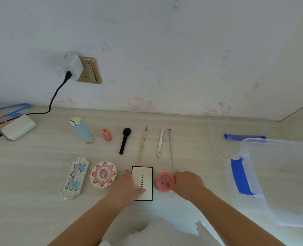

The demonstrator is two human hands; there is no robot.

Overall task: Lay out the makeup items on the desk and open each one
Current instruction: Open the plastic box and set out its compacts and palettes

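Two hands busy: left hand [127, 186] rests flat on white palette [143, 181], right hand [187, 182] pinches pink compact [164, 181]. Compact likely light, rigid (lid slippery); grip at rim.

A home bedroom desk: cartoon-cat wallpaper [140, 103], brass wall socket [90, 71], cosmetics laid on pale wood desk [31, 166].

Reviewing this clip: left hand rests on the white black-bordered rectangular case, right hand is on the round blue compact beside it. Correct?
Not quite. In the head view the round compact under the right hand is pink, not blue. The left hand does rest on the white black-bordered rectangular case.
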